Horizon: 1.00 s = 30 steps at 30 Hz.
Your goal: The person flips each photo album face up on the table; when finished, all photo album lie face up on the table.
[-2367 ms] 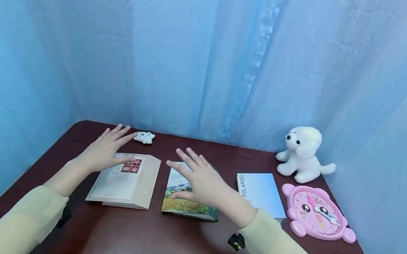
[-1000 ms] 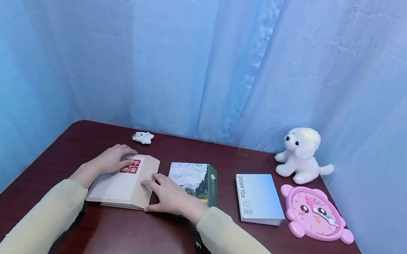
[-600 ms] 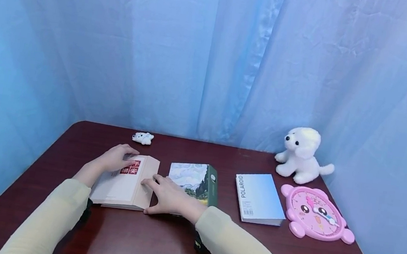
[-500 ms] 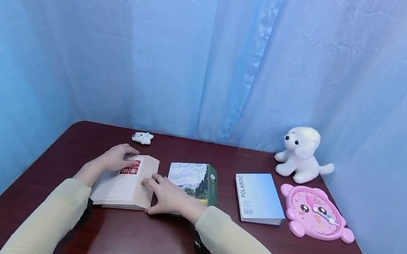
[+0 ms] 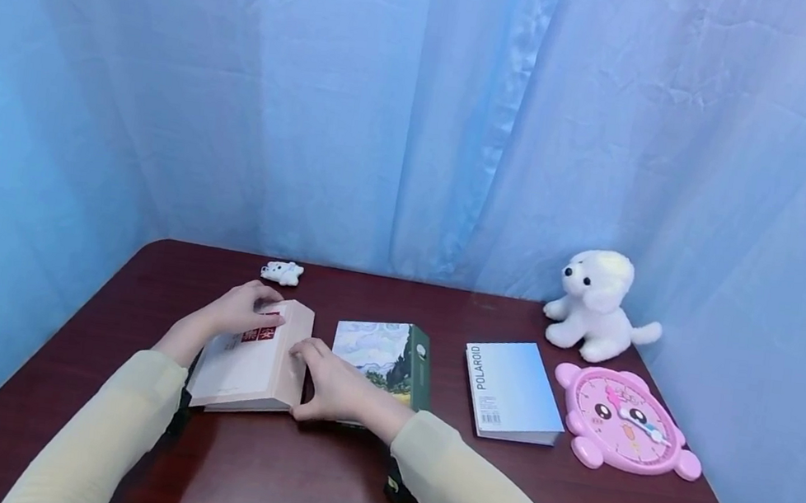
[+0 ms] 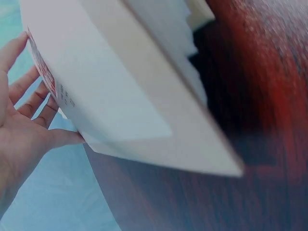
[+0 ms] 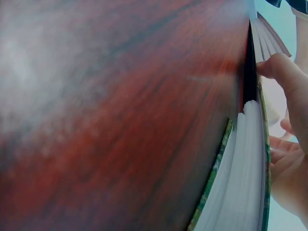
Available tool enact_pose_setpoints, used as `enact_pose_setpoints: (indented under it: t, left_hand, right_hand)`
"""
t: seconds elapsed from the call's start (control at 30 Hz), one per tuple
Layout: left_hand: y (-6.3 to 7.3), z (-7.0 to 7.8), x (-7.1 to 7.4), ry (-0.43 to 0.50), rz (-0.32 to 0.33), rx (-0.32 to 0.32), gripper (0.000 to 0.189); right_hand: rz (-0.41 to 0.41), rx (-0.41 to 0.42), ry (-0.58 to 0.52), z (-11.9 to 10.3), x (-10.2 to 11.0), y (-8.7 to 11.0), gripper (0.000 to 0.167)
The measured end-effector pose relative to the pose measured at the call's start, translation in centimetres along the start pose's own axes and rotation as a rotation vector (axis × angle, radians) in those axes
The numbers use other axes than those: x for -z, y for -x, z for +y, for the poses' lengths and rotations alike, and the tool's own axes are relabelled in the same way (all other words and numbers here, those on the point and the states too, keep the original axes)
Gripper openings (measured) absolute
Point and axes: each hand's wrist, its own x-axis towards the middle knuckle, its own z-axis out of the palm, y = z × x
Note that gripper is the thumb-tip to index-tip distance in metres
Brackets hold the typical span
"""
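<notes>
A beige book (image 5: 236, 365) with red square lettering lies at the left of the table, its left side slightly raised. My left hand (image 5: 235, 311) grips its far left part, with fingers bent over the far edge. In the left wrist view the thumb and fingertips of the left hand (image 6: 24, 134) touch the book's cover (image 6: 106, 91). From the right, my right hand (image 5: 339, 385) holds the spine side, its thumb near the front corner and fingers on the spine. Below the right wrist is a landscape-painting book (image 5: 372, 352) with a green spine, partly covered by that hand.
A blue-white POLAROID book (image 5: 517, 389) lies to the right on the dark red table (image 5: 302, 481). Beyond it are a pink clock (image 5: 630, 423) and a white plush dog (image 5: 594, 306). A small white plush toy (image 5: 283, 273) lies near the back edge, before a blue curtain (image 5: 300, 107).
Both hands came down from above the books onto the beige book. Its left side has lifted a little and shifted slightly right, and the book has turned slightly.
</notes>
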Motion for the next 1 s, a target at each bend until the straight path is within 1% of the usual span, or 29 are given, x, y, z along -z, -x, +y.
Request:
enact_pose_setpoints:
  t: [0.1,0.23,0.4,0.53,0.63,0.73,0.87,1.0]
  left_hand:
    - [0.2,-0.3,0.3,0.052,0.015,0.036,0.056]
    - [0.4,-0.6,0.7,0.095,0.024,0.055,0.061]
    - [0.5,-0.5,1.1,0.120,0.045,0.053,0.060]
    - [0.5,-0.3,1.2,0.129,0.058,0.019,0.054]
    - [0.7,-0.1,1.3,0.115,0.061,-0.006,0.053]
    - [0.8,0.1,1.6,0.107,0.065,-0.012,0.055]
    - [0.9,0.5,2.2,0.095,0.066,-0.030,0.054]
    - [0.9,1.1,2.7,0.072,0.060,-0.063,0.051]
  right_hand:
    - [0.037,-0.024,-0.022,-0.1,0.3,0.1,0.076]
    - [0.071,-0.055,-0.038,-0.2,0.8,0.1,0.074]
    - [0.098,-0.083,-0.051,-0.1,1.2,0.1,0.075]
    - [0.112,-0.085,-0.068,-0.1,1.4,0.2,0.075]
    - [0.117,-0.079,-0.088,-0.1,1.6,0.3,0.074]
    - [0.137,-0.062,-0.121,-0.2,1.8,0.4,0.071]
    - [0.195,-0.020,-0.170,-0.3,2.0,0.4,0.066]
    - [0.272,0.020,-0.197,-0.4,2.0,0.3,0.065]
